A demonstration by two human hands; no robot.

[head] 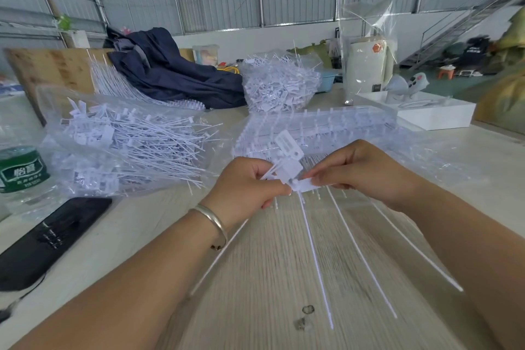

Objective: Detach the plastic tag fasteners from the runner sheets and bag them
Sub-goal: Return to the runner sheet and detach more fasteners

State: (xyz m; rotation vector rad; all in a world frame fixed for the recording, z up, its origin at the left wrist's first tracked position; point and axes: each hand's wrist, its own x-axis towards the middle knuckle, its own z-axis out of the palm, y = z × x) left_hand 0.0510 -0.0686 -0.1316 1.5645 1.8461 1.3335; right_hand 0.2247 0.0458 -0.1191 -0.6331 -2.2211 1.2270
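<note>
We sit at a pale wood-grain table [255, 307] that fills the lower frame. At centre left lies a clear bag [119, 150] heaped with loose white fasteners [147, 148]; a second heap [279, 81] sits further back at upper centre, beside a dark blue jacket [170, 68]. A stack of runner sheets [321, 128] stretches from centre toward the right, just behind our hands. At upper right a white box [434, 113] sits on the table, with a white cylinder in a clear bag [366, 65] behind it. A black phone [48, 239] lies at lower left, and a green-capped bottle [21, 167] stands at the left edge.

Both forearms reach in from the bottom corners and meet at centre. Our left hand [250, 185], a silver bangle [213, 221] on its wrist, is curled with thumb and fingers pinching a tag [289, 170] of the sheet we hold. Our right hand [360, 170] comes in palm down, its fingers bent and pinching the same cluster of tags from the right, fingertips nearly touching the left thumb. Long thin tails [315, 258] hang from the held tags and fan toward us across the table. The picture is blurred with motion, so we cannot tell whether a tag is already free.
</note>
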